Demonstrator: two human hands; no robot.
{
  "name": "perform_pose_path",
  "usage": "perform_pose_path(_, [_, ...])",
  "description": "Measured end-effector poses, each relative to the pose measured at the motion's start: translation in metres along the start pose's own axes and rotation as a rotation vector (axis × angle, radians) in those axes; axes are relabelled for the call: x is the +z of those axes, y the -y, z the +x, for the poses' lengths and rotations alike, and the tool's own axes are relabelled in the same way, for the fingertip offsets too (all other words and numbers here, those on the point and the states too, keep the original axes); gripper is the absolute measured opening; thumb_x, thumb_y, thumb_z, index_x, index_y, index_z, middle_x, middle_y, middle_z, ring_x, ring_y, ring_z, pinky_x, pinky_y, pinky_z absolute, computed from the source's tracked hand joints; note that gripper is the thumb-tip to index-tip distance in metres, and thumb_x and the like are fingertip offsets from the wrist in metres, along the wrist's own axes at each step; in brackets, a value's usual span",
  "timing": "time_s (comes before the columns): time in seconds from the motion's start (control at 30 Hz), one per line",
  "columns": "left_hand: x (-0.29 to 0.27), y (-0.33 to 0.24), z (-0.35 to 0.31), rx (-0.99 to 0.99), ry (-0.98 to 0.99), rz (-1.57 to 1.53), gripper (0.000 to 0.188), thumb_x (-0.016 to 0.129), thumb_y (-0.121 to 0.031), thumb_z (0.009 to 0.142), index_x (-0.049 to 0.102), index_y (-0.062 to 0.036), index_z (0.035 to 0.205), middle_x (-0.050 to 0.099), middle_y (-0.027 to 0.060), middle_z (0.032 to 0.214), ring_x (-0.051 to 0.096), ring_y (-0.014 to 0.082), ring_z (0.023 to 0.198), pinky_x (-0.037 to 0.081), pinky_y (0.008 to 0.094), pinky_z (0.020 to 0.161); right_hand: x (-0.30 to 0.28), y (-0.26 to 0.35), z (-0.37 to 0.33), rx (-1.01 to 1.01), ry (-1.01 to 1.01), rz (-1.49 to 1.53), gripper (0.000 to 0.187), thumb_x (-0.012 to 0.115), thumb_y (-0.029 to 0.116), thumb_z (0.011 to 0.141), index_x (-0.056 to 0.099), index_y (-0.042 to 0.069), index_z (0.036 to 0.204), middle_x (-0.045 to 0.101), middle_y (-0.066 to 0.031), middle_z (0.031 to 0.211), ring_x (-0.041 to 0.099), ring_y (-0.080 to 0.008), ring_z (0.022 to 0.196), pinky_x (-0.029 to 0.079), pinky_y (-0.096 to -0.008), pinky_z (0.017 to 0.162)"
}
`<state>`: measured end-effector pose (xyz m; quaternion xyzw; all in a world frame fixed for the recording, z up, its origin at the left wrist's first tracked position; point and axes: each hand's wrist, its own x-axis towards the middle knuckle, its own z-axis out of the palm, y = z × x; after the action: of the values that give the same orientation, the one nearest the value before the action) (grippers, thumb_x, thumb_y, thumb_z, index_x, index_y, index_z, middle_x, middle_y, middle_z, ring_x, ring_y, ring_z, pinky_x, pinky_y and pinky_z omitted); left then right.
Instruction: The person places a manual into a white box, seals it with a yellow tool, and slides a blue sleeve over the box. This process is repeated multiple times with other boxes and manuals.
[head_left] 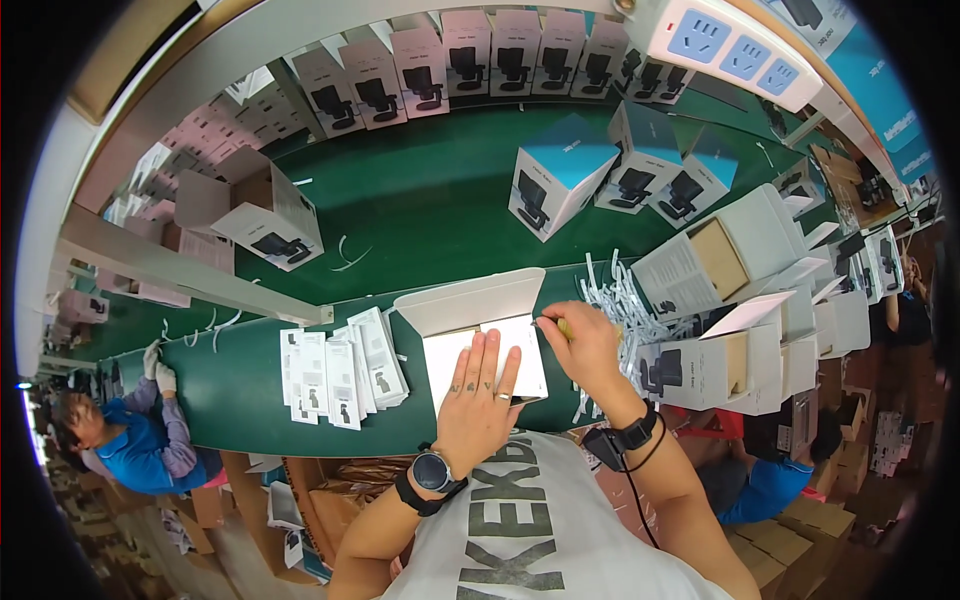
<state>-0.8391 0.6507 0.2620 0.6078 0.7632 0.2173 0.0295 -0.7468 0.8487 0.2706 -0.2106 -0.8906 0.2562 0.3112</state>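
Note:
In front of me on the green bench lies a white carton point(472, 302) with its lid flap raised on the far side. My left hand point(480, 395) presses flat on the white paper point(530, 362) in its opening, fingers stretched out. My right hand point(587, 350) is curled closed just beyond the carton's right edge. Something small and yellowish shows between its fingers, too covered to name. Left of the carton, printed leaflets point(342, 372) lie in overlapping stacks. A heap of white paper strips point(625, 310) lies beside my right hand.
Open cartons point(700, 270) crowd the right side. Closed blue-topped boxes point(565, 175) stand further back, with a row of upright boxes point(515, 55) behind. An open box point(250, 215) sits at the left. A power strip point(735, 50) hangs overhead. Co-workers point(150, 440) are at both sides.

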Motion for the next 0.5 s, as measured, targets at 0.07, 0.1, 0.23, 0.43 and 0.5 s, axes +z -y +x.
perform_pose_path(0.07, [0.000, 0.001, 0.001, 0.001, -0.003, -0.009, 0.095, 0.080, -0.030, 0.084, 0.032, 0.0007, 0.160, 0.026, 0.0313, 0.166, 0.028, 0.0476, 0.154, 0.024, 0.0539, 0.126, 0.001, 0.000, 0.003, -0.054, -0.018, -0.038, 0.013, 0.079, 0.012, 0.086, 0.070, 0.007, 0.092, 0.070, -0.0078, 0.080, 0.066, -0.0311, 0.074, 0.050, -0.0419, 0.065])
perform_pose_path(0.1, [0.000, 0.002, 0.001, 0.002, -0.004, -0.016, 0.095, 0.080, -0.029, 0.084, 0.033, 0.0008, 0.160, 0.027, 0.0313, 0.166, 0.028, 0.0478, 0.154, 0.024, 0.0539, 0.125, 0.001, 0.001, 0.004, -0.058, -0.024, -0.058, 0.012, 0.080, 0.012, 0.085, 0.070, 0.007, 0.091, 0.070, -0.0072, 0.080, 0.066, -0.0306, 0.073, 0.049, -0.0417, 0.065])
perform_pose_path(0.23, [-0.002, 0.006, 0.002, -0.002, -0.016, -0.030, 0.094, 0.080, -0.029, 0.083, 0.034, 0.0009, 0.160, 0.028, 0.0314, 0.165, 0.029, 0.0479, 0.153, 0.025, 0.0541, 0.125, 0.004, 0.008, 0.002, -0.081, 0.000, -0.067, 0.011, 0.080, 0.012, 0.085, 0.070, 0.008, 0.088, 0.070, -0.0061, 0.081, 0.066, -0.0292, 0.072, 0.048, -0.0408, 0.062])
perform_pose_path(0.43, [-0.004, 0.007, 0.003, -0.003, -0.021, -0.051, 0.093, 0.080, -0.028, 0.083, 0.035, 0.0008, 0.159, 0.029, 0.0314, 0.165, 0.029, 0.0477, 0.153, 0.025, 0.0539, 0.125, 0.009, 0.005, 0.005, -0.135, -0.042, -0.049, 0.011, 0.080, 0.012, 0.085, 0.070, 0.009, 0.086, 0.069, -0.0056, 0.080, 0.066, -0.0276, 0.071, 0.047, -0.0400, 0.061])
perform_pose_path(0.5, [-0.005, 0.008, 0.003, -0.003, -0.014, -0.045, 0.093, 0.080, -0.029, 0.083, 0.035, 0.0009, 0.159, 0.029, 0.0314, 0.165, 0.029, 0.0477, 0.153, 0.025, 0.0537, 0.125, 0.011, 0.002, 0.009, -0.127, -0.036, -0.056, 0.011, 0.080, 0.013, 0.085, 0.070, 0.009, 0.086, 0.069, -0.0056, 0.080, 0.066, -0.0276, 0.070, 0.047, -0.0400, 0.061])
